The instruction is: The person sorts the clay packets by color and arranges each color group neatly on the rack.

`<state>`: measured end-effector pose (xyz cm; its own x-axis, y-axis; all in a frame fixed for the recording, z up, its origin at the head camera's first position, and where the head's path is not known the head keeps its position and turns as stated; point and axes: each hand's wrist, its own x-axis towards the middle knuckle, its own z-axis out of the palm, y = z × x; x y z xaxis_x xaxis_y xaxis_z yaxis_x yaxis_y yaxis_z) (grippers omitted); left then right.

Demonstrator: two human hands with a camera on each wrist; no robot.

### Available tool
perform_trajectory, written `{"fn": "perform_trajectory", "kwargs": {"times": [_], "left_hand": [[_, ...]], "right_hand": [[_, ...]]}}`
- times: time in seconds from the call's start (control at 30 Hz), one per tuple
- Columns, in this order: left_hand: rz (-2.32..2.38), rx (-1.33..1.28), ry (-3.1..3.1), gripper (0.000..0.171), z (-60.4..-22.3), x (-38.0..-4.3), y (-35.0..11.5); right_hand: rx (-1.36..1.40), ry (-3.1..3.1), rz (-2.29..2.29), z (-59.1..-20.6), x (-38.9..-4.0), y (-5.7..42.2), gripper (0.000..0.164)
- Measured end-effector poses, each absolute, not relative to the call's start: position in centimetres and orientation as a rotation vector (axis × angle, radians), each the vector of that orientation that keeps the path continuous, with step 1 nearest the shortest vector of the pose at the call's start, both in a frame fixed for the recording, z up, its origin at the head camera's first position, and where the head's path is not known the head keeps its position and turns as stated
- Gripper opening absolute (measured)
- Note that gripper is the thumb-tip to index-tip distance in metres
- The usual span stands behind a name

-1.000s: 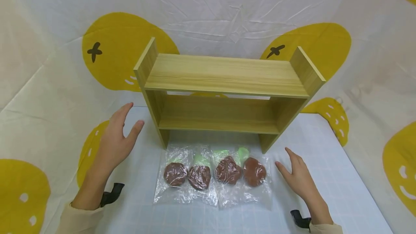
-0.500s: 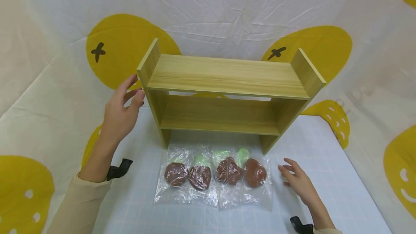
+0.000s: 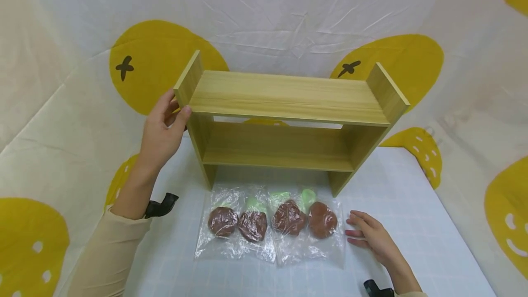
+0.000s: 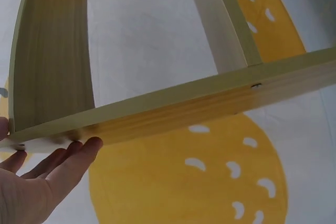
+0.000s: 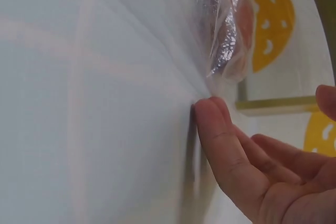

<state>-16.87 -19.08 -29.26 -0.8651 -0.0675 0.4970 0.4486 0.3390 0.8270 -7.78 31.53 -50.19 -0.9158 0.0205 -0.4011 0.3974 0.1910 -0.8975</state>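
Observation:
A two-tier wooden shelf (image 3: 284, 97) stands upright on the table. My left hand (image 3: 162, 136) is at the upper part of its left side panel (image 4: 173, 111); the thumb lies at the front edge and the fingers touch the outer face. My right hand (image 3: 373, 237) is low over the table, fingers slightly bent and nothing held, by the right edge of a clear plastic bag (image 3: 309, 253). Whether its fingertips touch the bag cannot be told. Another clear bag (image 3: 235, 249) lies to the left. Brown rounded lumps (image 3: 223, 221) and light green pieces (image 3: 308, 196) show through the plastic.
A pale checked cloth covers the table (image 3: 416, 214). Behind and around it hangs a white curtain (image 3: 284, 26) with yellow face shapes. Both bags lie just in front of the shelf's feet. A black wrist mount (image 3: 162, 205) sits on my left wrist.
My left hand has moved up and right from beside the shelf onto its left panel. My right hand has moved slightly down and left, its fingers more bent. Shelf and bags remain in place.

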Motion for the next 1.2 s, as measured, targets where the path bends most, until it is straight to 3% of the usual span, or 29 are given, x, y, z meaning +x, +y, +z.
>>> {"fn": "perform_trajectory", "kwargs": {"times": [0.77, 1.2], "left_hand": [[-1.725, -0.301, -2.163, 0.045, -29.2, -17.5, -18.9], [-1.735, -0.323, -2.151, 0.044, -29.4, -17.6, -18.8]], "right_hand": [[0.391, 2.17, -1.787, -51.6, -8.3, 30.9, 0.051], [0.37, 2.433, -1.502, -52.1, -8.2, 30.2, 0.025]]}}
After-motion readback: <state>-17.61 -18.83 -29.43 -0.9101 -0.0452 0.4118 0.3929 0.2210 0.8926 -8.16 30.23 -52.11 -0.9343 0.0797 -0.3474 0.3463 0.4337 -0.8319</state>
